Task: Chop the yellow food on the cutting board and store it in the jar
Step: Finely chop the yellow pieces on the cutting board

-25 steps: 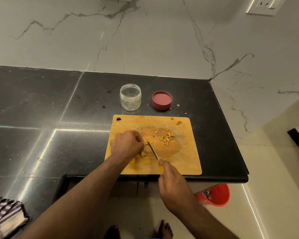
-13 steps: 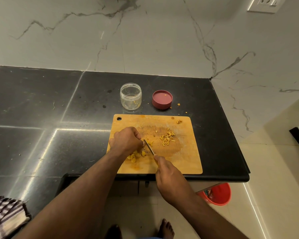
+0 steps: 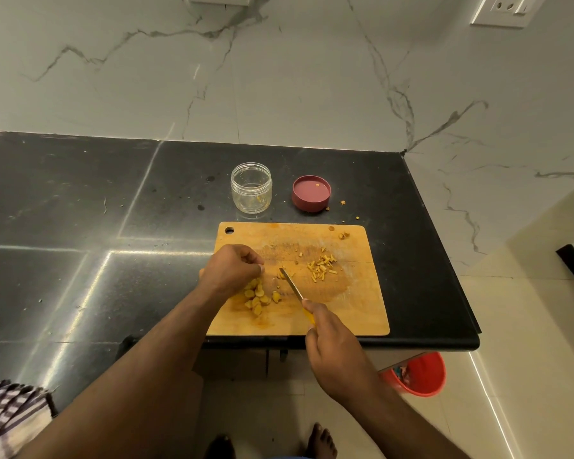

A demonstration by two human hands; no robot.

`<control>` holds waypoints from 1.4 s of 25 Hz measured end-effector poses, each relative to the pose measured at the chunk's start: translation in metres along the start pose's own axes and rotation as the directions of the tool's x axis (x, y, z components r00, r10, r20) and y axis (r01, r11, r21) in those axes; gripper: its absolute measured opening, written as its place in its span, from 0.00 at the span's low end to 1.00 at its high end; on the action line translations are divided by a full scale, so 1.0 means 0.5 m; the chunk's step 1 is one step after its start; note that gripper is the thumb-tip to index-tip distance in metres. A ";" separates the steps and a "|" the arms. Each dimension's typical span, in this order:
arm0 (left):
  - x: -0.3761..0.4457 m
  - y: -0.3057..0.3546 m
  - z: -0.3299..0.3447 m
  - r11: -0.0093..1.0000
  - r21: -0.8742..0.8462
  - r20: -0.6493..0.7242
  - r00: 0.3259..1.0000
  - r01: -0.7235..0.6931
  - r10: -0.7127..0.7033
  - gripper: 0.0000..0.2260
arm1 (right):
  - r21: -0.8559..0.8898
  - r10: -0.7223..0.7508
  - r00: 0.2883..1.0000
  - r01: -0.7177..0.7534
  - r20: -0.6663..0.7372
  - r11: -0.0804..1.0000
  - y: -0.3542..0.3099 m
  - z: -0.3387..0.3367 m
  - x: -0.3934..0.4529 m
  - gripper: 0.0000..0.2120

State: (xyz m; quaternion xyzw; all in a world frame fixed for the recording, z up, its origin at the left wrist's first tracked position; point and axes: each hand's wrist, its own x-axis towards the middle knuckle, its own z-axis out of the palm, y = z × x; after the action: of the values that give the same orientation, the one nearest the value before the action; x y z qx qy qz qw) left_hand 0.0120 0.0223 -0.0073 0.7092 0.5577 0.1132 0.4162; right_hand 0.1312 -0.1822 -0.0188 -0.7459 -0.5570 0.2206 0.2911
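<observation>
The left hand (image 3: 233,271) sits on the board (image 3: 355,303) with its fingers (image 3: 251,260) curled in toward the palm; whether they pinch a piece cannot be told, though the hand rests just above the pile of thick yellow slices (image 3: 257,296). The right hand (image 3: 337,349) has its fingers wrapped round the knife (image 3: 291,283) handle, forefinger reaching toward the blade, and the blade slants up and left with its tip close to the left fingertips. A heap of fine yellow sticks (image 3: 322,267) lies to the right of the blade, apart from the slices. The jar (image 3: 251,187) stands open on the counter (image 3: 80,210) just behind the board, with only a scrap or two of yellow inside, and the red lid (image 3: 311,193) lies upturned beside it. Compared with half a second ago, the left hand has slid back off the slices, so more of them show, and the knife has drawn slightly away from that hand. A red bucket (image 3: 418,376) stands on the floor below the counter edge, and a checked cloth (image 3: 7,415) lies at the near left.
</observation>
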 end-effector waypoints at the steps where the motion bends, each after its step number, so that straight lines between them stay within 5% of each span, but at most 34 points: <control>1: -0.003 -0.003 -0.003 1.000 0.002 -0.018 1.000 0.000 0.000 0.06 | -0.024 -0.014 1.000 0.015 0.020 1.000 -0.002 0.008 0.004 0.21; 10: -0.007 -0.043 -0.011 0.999 0.031 -0.079 0.996 -0.027 0.030 0.09 | -0.019 0.086 0.992 -0.088 -0.090 0.996 0.036 -0.010 -0.015 0.21; 16: -0.005 -0.045 -0.004 0.995 0.094 -0.089 0.995 -0.037 0.045 0.12 | -0.045 -0.018 0.998 0.020 0.053 0.999 0.009 0.015 -0.006 0.21; 22: -0.010 -0.047 -0.001 0.990 0.135 -0.106 0.993 -0.041 0.056 0.13 | -0.040 0.120 0.989 -0.123 -0.086 0.992 0.040 -0.009 -0.002 0.21; 35: -0.008 -0.050 0.003 0.988 0.143 -0.132 0.989 -0.050 0.070 0.13 | -0.120 0.026 0.999 -0.021 0.043 0.993 0.030 0.004 0.031 0.22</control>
State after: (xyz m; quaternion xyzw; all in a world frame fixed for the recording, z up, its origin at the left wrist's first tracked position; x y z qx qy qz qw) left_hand -0.0060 0.0188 -0.0246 0.7436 0.5698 0.1347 0.3228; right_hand 0.1447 -0.1703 -0.0303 -0.7633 -0.5668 0.2071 0.2309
